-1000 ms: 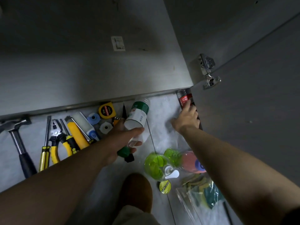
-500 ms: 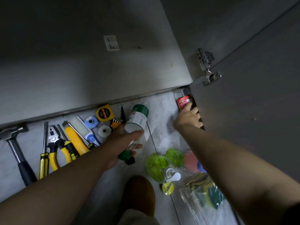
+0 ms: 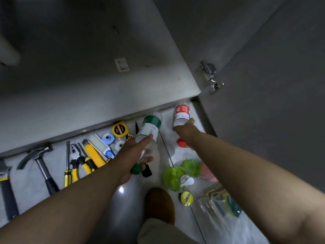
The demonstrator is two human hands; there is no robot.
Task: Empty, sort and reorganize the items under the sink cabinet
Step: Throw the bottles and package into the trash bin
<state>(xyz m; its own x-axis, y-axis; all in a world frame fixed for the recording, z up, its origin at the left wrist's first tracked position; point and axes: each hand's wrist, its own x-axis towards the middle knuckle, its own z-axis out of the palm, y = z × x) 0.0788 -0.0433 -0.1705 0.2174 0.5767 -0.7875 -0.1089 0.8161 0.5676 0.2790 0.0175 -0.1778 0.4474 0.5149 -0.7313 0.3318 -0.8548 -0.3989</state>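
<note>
Red-labelled bottle (image 3: 182,112) now sits in your right grip (image 3: 184,131), pulled from the door (image 3: 263,129) at one o'clock; your left grip (image 3: 131,155) still holds the green-labelled bottle (image 3: 150,128), both awaiting sorting.

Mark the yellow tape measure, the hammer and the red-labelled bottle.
yellow tape measure (image 3: 118,129), head view, on its round black label.
hammer (image 3: 41,166), head view, on its metal shaft.
red-labelled bottle (image 3: 182,110), head view, on the red label.
</note>
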